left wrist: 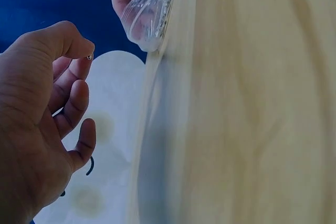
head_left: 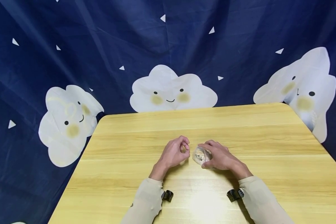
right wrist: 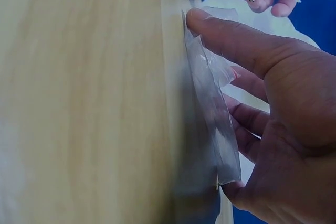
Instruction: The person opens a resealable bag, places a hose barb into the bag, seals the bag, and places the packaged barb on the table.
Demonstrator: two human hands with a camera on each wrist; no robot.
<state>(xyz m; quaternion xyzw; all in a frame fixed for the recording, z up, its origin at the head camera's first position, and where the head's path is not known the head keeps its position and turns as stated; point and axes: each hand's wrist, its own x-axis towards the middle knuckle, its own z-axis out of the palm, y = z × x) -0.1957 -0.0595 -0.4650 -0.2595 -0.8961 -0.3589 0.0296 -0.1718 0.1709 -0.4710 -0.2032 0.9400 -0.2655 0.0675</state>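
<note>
My left hand [head_left: 173, 152] is raised a little over the table, left of a clear zip bag [head_left: 198, 156]. Its thumb and index finger pinch a tiny shiny metal piece [left wrist: 90, 56], mostly hidden by the fingertips; its exact kind I cannot tell. The other left fingers curl loosely. Several small metal pieces lie inside the bag, which rests on the tabletop. With thumb and fingers spread around the bag's right side, my right hand [head_left: 221, 157] holds it. A red line runs along the bag's zip edge in the left wrist view.
Both hands work over a light wood-grain table [head_left: 114, 174] with rounded far corners. Behind it hangs a dark blue curtain [head_left: 145, 37] printed with white smiling clouds. A black wrist camera [head_left: 168, 196] sits at the left sleeve, another [head_left: 233, 195] at the right.
</note>
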